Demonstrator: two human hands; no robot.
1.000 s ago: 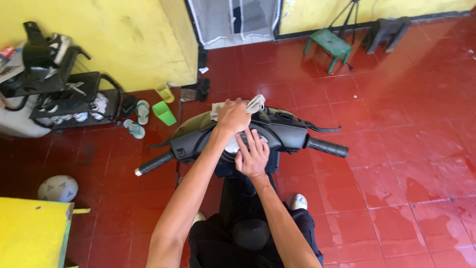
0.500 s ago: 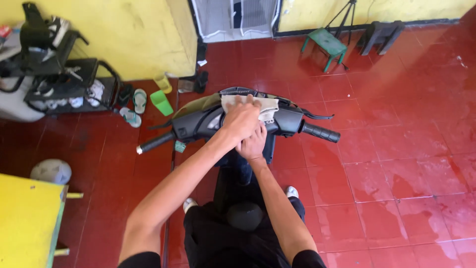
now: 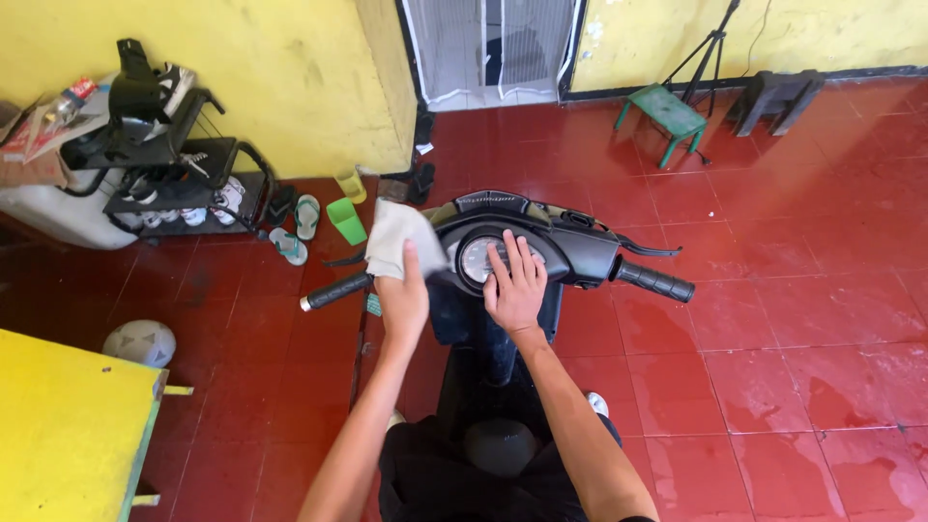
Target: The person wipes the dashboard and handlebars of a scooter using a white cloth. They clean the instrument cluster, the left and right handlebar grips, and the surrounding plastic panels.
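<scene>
A red tiled floor (image 3: 793,319) runs up to yellow walls (image 3: 271,77). A black scooter (image 3: 527,242) stands in the middle, seen from the seat, its handlebar (image 3: 657,282) running left to right. At the lower left is a yellow table (image 3: 58,425), with a grey ball (image 3: 140,341) just beside it. A black rack (image 3: 164,155) of shoes stands against the left wall, a green stool (image 3: 667,111) well apart at the back. The right hand (image 3: 515,285) lies flat, fingers spread, on the round dial (image 3: 483,259). The left hand (image 3: 403,295) presses a pale cloth (image 3: 396,237) against the left side of the handlebar, fingers over it; whether they grip it is hard to tell.
</scene>
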